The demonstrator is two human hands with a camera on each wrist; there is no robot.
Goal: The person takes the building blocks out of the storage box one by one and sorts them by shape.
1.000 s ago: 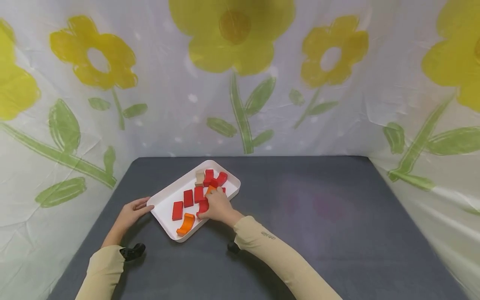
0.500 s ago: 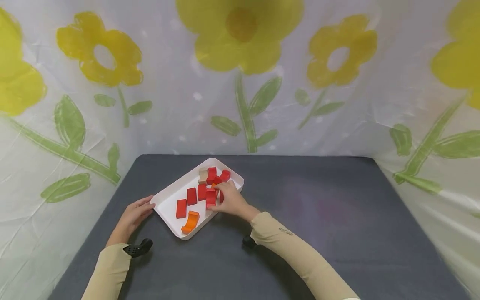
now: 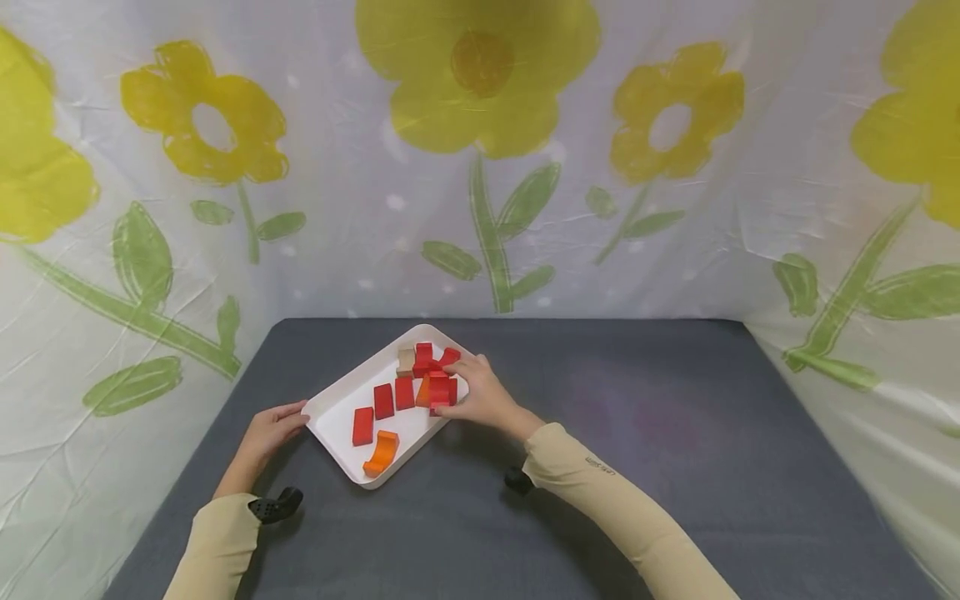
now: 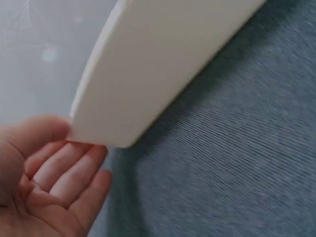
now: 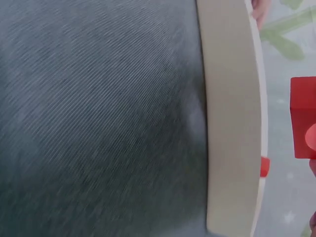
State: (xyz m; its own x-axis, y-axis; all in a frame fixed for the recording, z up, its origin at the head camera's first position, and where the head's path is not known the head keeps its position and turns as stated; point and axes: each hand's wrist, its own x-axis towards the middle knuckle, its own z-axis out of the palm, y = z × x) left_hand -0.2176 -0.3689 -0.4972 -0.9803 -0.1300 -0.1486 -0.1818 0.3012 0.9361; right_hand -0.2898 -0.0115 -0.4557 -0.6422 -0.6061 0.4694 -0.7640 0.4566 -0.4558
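Observation:
My left hand holds the near-left corner of a white tray, thumb at the rim in the left wrist view and the other fingers behind and below it. Between thumb and fingers, my right hand pinches a red block with a curved recess, raised above the tray's right side. Close beside that block in the head view are an orange block and another red piece, partly covered. Plain red rectangular blocks lie in the tray's middle, and an orange curved block sits near the front edge.
At the tray's far end, a beige block stands beside red blocks. The tray rests on a dark grey cloth-covered table. A flower-printed white curtain hangs around the back and sides.
My right hand has carried the red block rightward across the tray, uncovering the orange block to its left. The left hand has stayed at the tray's corner. The head view has shifted slightly.

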